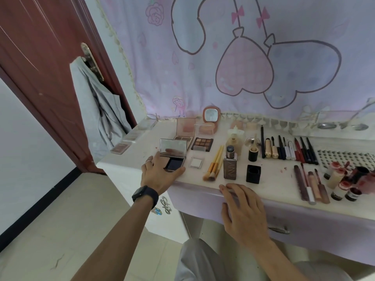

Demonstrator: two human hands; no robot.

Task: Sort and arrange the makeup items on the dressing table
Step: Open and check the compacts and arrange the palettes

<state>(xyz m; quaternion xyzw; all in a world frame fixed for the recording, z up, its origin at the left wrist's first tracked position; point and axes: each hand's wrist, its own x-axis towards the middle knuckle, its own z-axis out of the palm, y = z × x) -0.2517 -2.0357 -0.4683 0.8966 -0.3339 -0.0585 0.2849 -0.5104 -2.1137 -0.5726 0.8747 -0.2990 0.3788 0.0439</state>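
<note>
My left hand (160, 175) grips an open compact (172, 157) with a mirrored lid and a dark pan at the left front of the dressing table (280, 177); the thumb lies along its front edge. My right hand (243, 211) rests flat on the table's front edge, fingers straight, holding nothing. Right of the compact lie a small white square pan (196, 162), a bundle of brushes (214, 165), a foundation bottle (230, 163) and a black cap (253, 173). Behind stand two eyeshadow palettes (202, 144) and a pink mirror (211, 116).
A row of pencils and mascaras (288, 150) lies at mid right. Lip tubes and small red-topped jars (343, 183) crowd the right front. A clear organiser (341, 122) stands at the back right. A dark red door (40, 67) with hanging grey cloth is at the left.
</note>
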